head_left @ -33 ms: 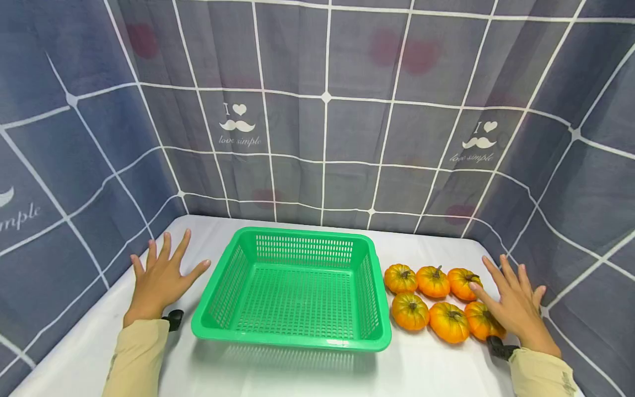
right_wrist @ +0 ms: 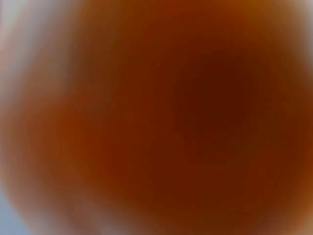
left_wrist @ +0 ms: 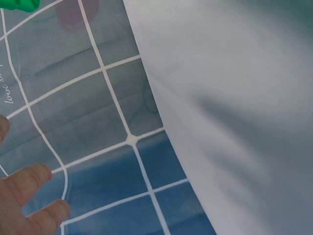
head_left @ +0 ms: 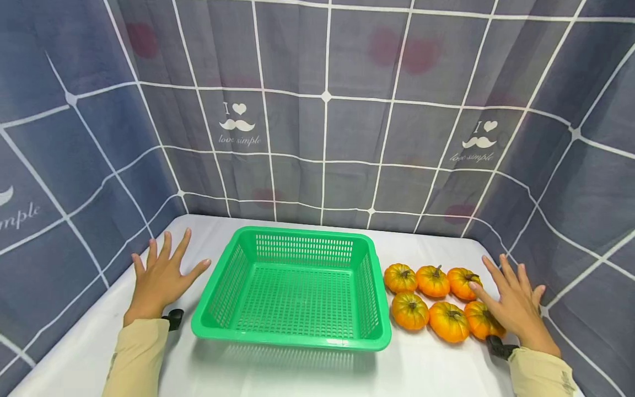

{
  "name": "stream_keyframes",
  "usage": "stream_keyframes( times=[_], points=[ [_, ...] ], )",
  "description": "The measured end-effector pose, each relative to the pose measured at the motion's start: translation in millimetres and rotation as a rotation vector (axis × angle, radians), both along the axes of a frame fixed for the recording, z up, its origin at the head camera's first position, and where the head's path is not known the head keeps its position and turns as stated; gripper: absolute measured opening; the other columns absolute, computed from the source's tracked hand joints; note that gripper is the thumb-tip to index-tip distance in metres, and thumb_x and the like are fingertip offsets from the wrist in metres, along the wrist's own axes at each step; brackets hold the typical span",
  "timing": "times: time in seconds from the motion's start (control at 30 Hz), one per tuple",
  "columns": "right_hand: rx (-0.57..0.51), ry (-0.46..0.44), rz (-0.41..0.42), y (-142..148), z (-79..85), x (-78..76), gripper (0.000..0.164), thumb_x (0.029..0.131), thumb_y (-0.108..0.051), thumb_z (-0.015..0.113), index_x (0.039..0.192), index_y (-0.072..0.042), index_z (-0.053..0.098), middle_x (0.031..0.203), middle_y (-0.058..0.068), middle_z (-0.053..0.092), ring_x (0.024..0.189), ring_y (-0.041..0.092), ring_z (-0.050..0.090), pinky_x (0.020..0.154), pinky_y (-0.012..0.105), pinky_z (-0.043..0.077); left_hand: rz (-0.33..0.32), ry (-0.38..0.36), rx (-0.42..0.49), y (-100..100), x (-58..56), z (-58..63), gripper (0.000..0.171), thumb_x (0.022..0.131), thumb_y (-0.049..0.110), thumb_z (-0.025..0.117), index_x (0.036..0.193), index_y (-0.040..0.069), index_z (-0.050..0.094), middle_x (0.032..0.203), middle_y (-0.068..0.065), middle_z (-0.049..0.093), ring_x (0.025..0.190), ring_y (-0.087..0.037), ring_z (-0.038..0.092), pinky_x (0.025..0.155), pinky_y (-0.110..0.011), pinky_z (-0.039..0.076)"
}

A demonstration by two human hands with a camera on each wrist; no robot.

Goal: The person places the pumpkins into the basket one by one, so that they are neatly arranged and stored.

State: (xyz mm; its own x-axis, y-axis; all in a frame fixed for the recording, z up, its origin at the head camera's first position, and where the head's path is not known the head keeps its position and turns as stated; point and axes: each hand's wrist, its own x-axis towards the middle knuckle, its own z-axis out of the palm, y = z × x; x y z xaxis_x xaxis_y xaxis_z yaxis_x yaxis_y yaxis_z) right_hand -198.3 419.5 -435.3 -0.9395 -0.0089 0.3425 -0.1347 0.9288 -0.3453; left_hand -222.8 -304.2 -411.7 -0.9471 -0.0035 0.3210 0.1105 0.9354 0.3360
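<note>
A green plastic basket [head_left: 292,342] with slotted walls stands in the middle of the white table, nothing inside it. To its left my left hand [head_left: 157,278] is spread, fingers apart, holding nothing; some of its fingers [left_wrist: 29,181] show in the left wrist view. Right of the basket, several small orange pumpkins [head_left: 409,311] sit in two rows. My right hand [head_left: 518,303] spreads at their right end, its thumb side over the nearest pumpkin [head_left: 478,320] and partly hiding it. Whether it touches that pumpkin I cannot tell. A blurred orange pumpkin [right_wrist: 161,122] fills the right wrist view.
Grey-blue checked curtains [head_left: 297,127] with white lines hang behind the table [head_left: 412,369] and along both sides, close to each hand. Small black wrist devices [head_left: 173,320] sit at both sleeves.
</note>
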Motion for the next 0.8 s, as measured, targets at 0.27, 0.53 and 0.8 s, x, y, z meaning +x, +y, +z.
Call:
stream_keyframes(
  times=[0.27,0.53,0.8],
  points=[
    [-0.018,-0.009,0.007,-2.9,2.8,0.7,0.081,0.109,-0.049,0.057,0.174,-0.017,0.020,0.174,0.035,0.008,0.152,0.071,-0.004,0.105,0.091,-0.016,-0.018,0.023,-0.001,-1.4,-2.1,-0.1,0.094,0.104,0.066,0.055,0.176,0.020,0.015,0.170,-0.041,0.015,0.155,-0.068,0.006,0.116,-0.085,-0.005],
    [-0.108,-0.017,0.058,3.9,1.9,4.6,0.078,0.106,-0.036,0.064,0.169,-0.003,0.029,0.164,0.046,0.022,0.144,0.076,0.019,0.108,0.092,0.009,-0.033,0.024,0.024,-0.2,-4.7,0.8,0.095,0.105,0.063,0.057,0.176,0.018,0.014,0.170,-0.040,0.015,0.155,-0.066,0.009,0.118,-0.084,-0.002],
    [-0.127,-0.113,0.082,3.7,20.3,3.4,0.072,0.108,-0.032,0.064,0.162,0.007,0.037,0.151,0.047,0.042,0.132,0.069,0.043,0.099,0.085,0.036,-0.056,0.045,0.052,2.9,-6.1,5.1,0.092,0.106,0.057,0.058,0.175,0.016,0.014,0.169,-0.039,0.021,0.151,-0.067,0.022,0.111,-0.085,0.018]
  ],
)
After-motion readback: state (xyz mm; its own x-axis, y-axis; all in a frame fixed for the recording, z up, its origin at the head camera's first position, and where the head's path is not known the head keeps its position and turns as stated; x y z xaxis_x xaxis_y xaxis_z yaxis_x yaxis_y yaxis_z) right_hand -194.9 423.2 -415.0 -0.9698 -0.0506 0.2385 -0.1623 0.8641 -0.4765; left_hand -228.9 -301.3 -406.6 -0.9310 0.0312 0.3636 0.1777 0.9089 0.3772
